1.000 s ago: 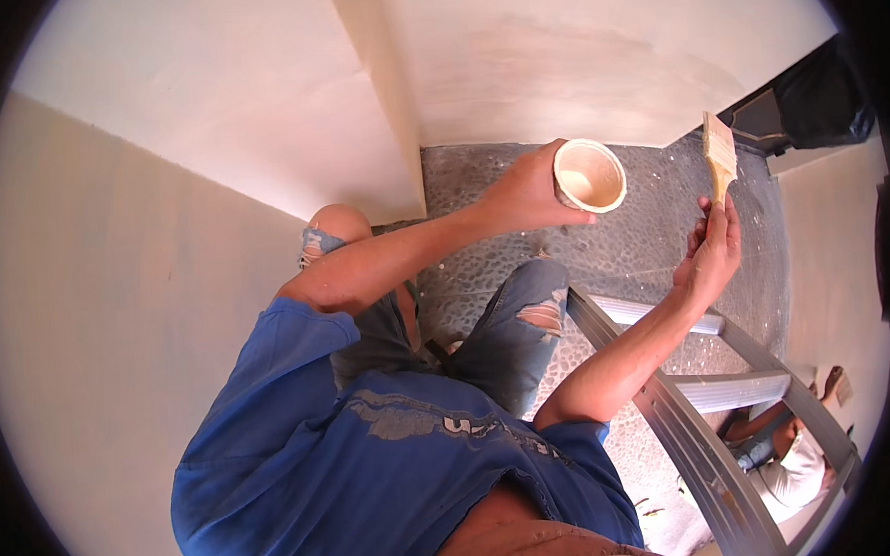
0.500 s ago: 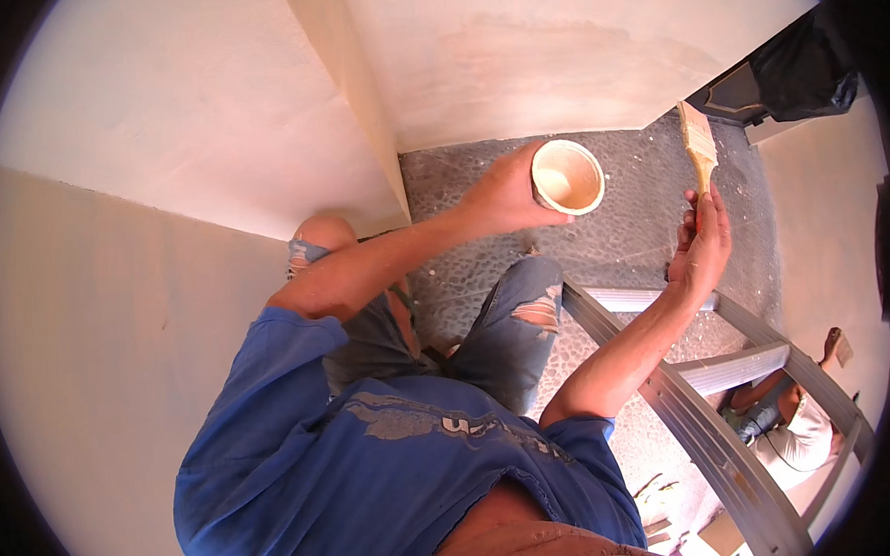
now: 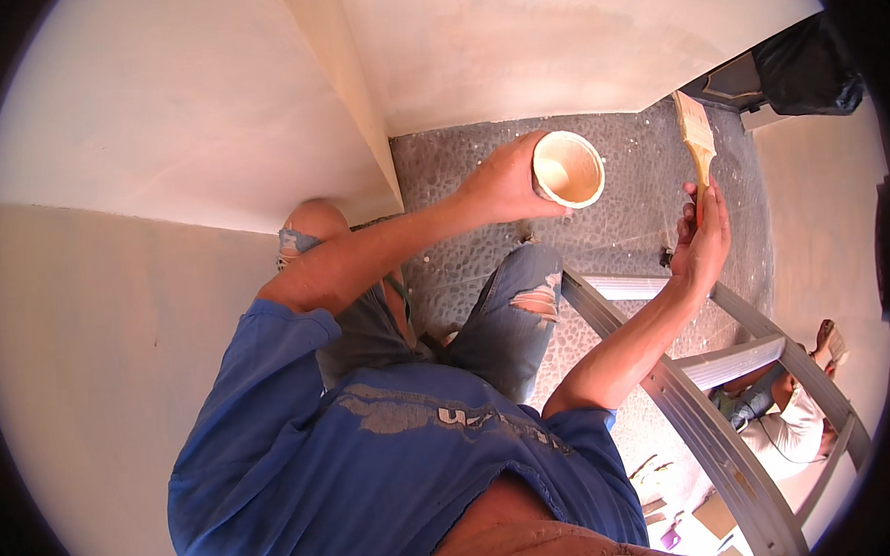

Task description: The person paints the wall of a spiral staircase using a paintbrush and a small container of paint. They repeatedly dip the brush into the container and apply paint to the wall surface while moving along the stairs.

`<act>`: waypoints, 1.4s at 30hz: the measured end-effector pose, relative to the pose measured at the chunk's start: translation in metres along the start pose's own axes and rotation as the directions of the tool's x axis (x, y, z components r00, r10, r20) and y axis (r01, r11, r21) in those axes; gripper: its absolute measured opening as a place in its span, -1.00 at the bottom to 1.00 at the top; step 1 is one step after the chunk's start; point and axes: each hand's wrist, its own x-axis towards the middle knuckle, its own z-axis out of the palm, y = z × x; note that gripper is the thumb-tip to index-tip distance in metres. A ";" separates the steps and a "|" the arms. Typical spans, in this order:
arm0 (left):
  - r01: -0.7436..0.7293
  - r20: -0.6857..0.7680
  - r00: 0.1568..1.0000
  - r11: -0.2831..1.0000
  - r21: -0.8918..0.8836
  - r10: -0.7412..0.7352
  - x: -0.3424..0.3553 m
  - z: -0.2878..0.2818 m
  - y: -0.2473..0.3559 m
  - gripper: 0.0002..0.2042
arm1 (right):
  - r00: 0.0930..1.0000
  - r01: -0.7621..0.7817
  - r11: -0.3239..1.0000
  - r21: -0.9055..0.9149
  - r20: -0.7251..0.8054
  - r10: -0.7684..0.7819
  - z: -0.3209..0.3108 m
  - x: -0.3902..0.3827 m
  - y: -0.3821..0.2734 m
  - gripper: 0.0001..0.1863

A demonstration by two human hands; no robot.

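Note:
My left hand (image 3: 505, 180) is closed round the side of a round tub (image 3: 569, 170), whose open top shows cream-coloured paint inside. To its right, my right hand (image 3: 702, 232) grips the wooden handle of a paintbrush (image 3: 696, 130). The brush points up and away from me, its wide bristles coated in pale paint and touching nothing. A gap separates the brush from the tub. The nearest wall (image 3: 496, 61) is pale, with a damp-looking darker patch, and lies beyond both hands.
A metal ladder (image 3: 726, 454) stands at my right, under my right forearm. Below, past its rungs, another person (image 3: 788, 428) in a pale shirt holds a brush near the right wall. Black plastic (image 3: 808, 69) hangs at the far right. The pebbled floor (image 3: 461, 170) has white specks.
The view has shifted slightly, with walls and floor sitting a little higher. My hands keep their holds on tub and brush. The other person's hand and brush have moved a little.

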 end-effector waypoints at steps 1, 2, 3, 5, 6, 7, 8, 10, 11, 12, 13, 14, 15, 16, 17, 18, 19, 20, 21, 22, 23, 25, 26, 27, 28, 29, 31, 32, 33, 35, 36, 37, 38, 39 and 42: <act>-0.002 0.000 1.000 1.000 -0.004 0.002 0.001 0.000 -0.001 -0.16 | 1.000 -0.004 1.000 -0.014 -0.001 0.004 -0.001 0.000 -0.001 -0.56; -0.004 0.001 1.000 1.000 -0.009 0.004 0.002 0.000 -0.003 -0.16 | 1.000 -0.008 1.000 -0.029 -0.004 0.008 -0.001 0.001 -0.003 -0.55; -0.003 -0.002 1.000 1.000 -0.002 0.003 0.002 -0.001 -0.003 -0.16 | 1.000 -0.011 0.999 -0.048 0.012 0.012 0.001 0.000 -0.001 -0.58; 0.036 -0.001 0.999 0.999 -0.004 -0.036 0.000 -0.005 -0.004 -0.17 | 0.999 -0.016 0.996 -0.085 0.041 0.020 0.006 -0.001 0.003 -0.63; 0.051 0.001 0.999 0.999 -0.009 -0.051 0.000 -0.006 -0.003 -0.17 | 0.999 -0.016 0.996 -0.086 0.046 0.020 0.005 0.001 0.005 -0.67; 0.048 0.001 0.999 0.999 -0.003 -0.048 0.000 -0.007 -0.005 -0.17 | 0.998 -0.017 0.996 -0.086 0.052 0.021 0.003 0.003 0.009 -0.71; 0.045 0.001 0.999 0.999 0.004 -0.045 0.000 -0.008 -0.007 -0.17 | 0.998 -0.017 0.996 -0.086 0.058 0.022 0.001 0.004 0.012 -0.74; 0.051 -0.004 0.999 0.999 0.019 -0.051 0.000 -0.009 -0.009 -0.17 | 0.996 0.001 0.994 -0.111 0.089 0.009 -0.001 0.005 0.013 -0.78; 0.059 -0.011 0.998 0.998 0.029 -0.058 0.000 -0.010 -0.009 -0.18 | 0.994 0.010 0.992 -0.123 0.105 0.003 -0.001 0.006 0.014 -0.80; 0.063 -0.014 0.998 0.998 0.028 -0.063 0.000 -0.009 -0.008 -0.18 | 0.995 0.026 0.990 -0.135 0.104 -0.012 -0.003 0.006 0.013 -0.79; 0.053 -0.013 0.999 0.998 0.027 -0.053 0.001 -0.008 -0.007 -0.18 | 0.994 0.042 0.988 -0.147 0.102 -0.027 -0.005 0.008 0.012 -0.78; 0.043 -0.013 0.999 0.999 0.024 -0.043 0.002 -0.008 -0.005 -0.19 | 0.994 0.058 0.985 -0.160 0.102 -0.042 -0.006 0.007 0.010 -0.77; 0.036 -0.019 0.999 0.999 0.032 -0.035 0.002 -0.009 -0.006 -0.19 | 0.995 0.064 0.986 -0.153 0.086 -0.051 -0.004 0.005 0.007 -0.76; 0.031 -0.019 0.999 0.999 0.043 -0.031 0.002 -0.009 -0.007 -0.19 | 0.996 0.070 0.987 -0.147 0.070 -0.060 0.000 0.002 0.002 -0.76; 0.027 -0.018 1.000 0.998 0.053 -0.026 0.002 -0.009 -0.009 -0.20 | 0.996 0.077 0.987 -0.141 0.053 -0.070 0.002 -0.001 0.000 -0.76; 0.020 -0.018 1.000 0.998 0.063 -0.019 0.002 -0.010 -0.010 -0.20 | 0.997 0.073 0.990 -0.117 0.032 -0.070 0.001 -0.001 0.000 -0.76; 0.020 -0.023 1.000 0.998 0.061 -0.019 0.003 -0.010 -0.010 -0.20 | 0.998 0.070 0.993 -0.094 0.010 -0.069 -0.001 0.000 0.000 -0.76; 0.021 -0.029 0.999 0.998 0.057 -0.019 0.003 -0.010 -0.011 -0.20 | 0.998 0.067 0.995 -0.070 -0.012 -0.068 -0.002 -0.001 0.000 -0.76; 0.020 -0.034 0.999 0.998 0.052 -0.018 0.003 -0.010 -0.011 -0.20 | 0.997 0.075 0.995 -0.061 -0.019 -0.076 -0.001 -0.003 -0.002 -0.77; 0.042 -0.043 0.998 0.997 0.058 -0.039 0.003 -0.010 -0.011 -0.20 | 0.996 0.083 0.995 -0.052 -0.027 -0.084 0.001 -0.006 -0.006 -0.77; 0.065 -0.052 0.997 0.996 0.064 -0.061 0.002 -0.011 -0.011 -0.20 | 0.995 0.090 0.995 -0.043 -0.034 -0.091 0.002 -0.008 -0.009 -0.77; 0.085 -0.071 0.994 0.993 0.087 -0.079 0.002 -0.012 -0.010 -0.21 | 0.988 0.150 0.988 -0.028 -0.022 -0.151 0.002 -0.008 -0.012 -0.77; 0.082 -0.081 0.994 0.991 0.102 -0.074 0.003 -0.012 -0.010 -0.21 | 0.984 0.179 0.984 -0.020 -0.015 -0.180 0.001 -0.008 -0.013 -0.77; 0.081 -0.090 0.993 0.989 0.121 -0.070 0.003 -0.012 -0.010 -0.22 | 0.981 0.194 0.981 -0.005 -0.020 -0.195 0.001 -0.010 -0.015 -0.77; 0.080 -0.090 0.994 0.989 0.124 -0.069 0.004 -0.013 -0.010 -0.22 | 0.978 0.209 0.978 0.009 -0.025 -0.209 0.002 -0.012 -0.017 -0.77; 0.079 -0.091 0.994 0.989 0.128 -0.067 0.004 -0.013 -0.010 -0.23 | 0.974 0.224 0.974 0.024 -0.029 -0.224 0.004 -0.014 -0.020 -0.77; 0.072 -0.093 0.994 0.990 0.121 -0.061 0.004 -0.013 -0.009 -0.24 | 0.968 0.250 0.968 0.038 -0.009 -0.250 0.010 -0.019 -0.023 -0.76; 0.069 -0.096 0.994 0.992 0.110 -0.058 0.004 -0.014 -0.008 -0.25 | 0.965 0.262 0.964 0.045 0.002 -0.263 0.013 -0.021 -0.024 -0.76; 0.061 -0.099 0.994 0.993 0.099 -0.051 0.005 -0.015 -0.008 -0.25 | 0.963 0.266 0.961 0.077 0.023 -0.268 0.016 -0.023 -0.024 -0.76; 0.084 -0.082 0.994 0.990 0.116 -0.074 0.004 -0.014 -0.007 -0.26 | 0.957 0.271 0.952 0.140 0.065 -0.282 0.022 -0.026 -0.024 -0.76; 0.094 -0.075 0.994 0.987 0.129 -0.085 0.005 -0.015 -0.007 -0.26 | 0.952 0.286 0.946 0.155 0.066 -0.299 0.026 -0.026 -0.025 -0.77; 0.099 -0.076 0.993 0.988 0.119 -0.090 0.005 -0.016 -0.006 -0.26 | 0.946 0.301 0.938 0.170 0.068 -0.316 0.030 -0.027 -0.026 -0.77; 0.103 -0.078 0.992 0.989 0.110 -0.095 0.005 -0.017 -0.005 -0.26 | 0.940 0.315 0.931 0.186 0.069 -0.333 0.033 -0.026 -0.026 -0.77; 0.108 -0.080 0.992 0.989 0.100 -0.100 0.005 -0.018 -0.004 -0.25 | 0.942 0.318 0.923 0.217 0.037 -0.333 0.035 -0.023 -0.024 -0.78; 0.094 -0.104 0.991 0.990 0.106 -0.083 0.003 -0.019 -0.005 -0.25 | 0.947 0.317 0.885 0.341 -0.057 -0.317 0.042 -0.002 -0.010 -0.81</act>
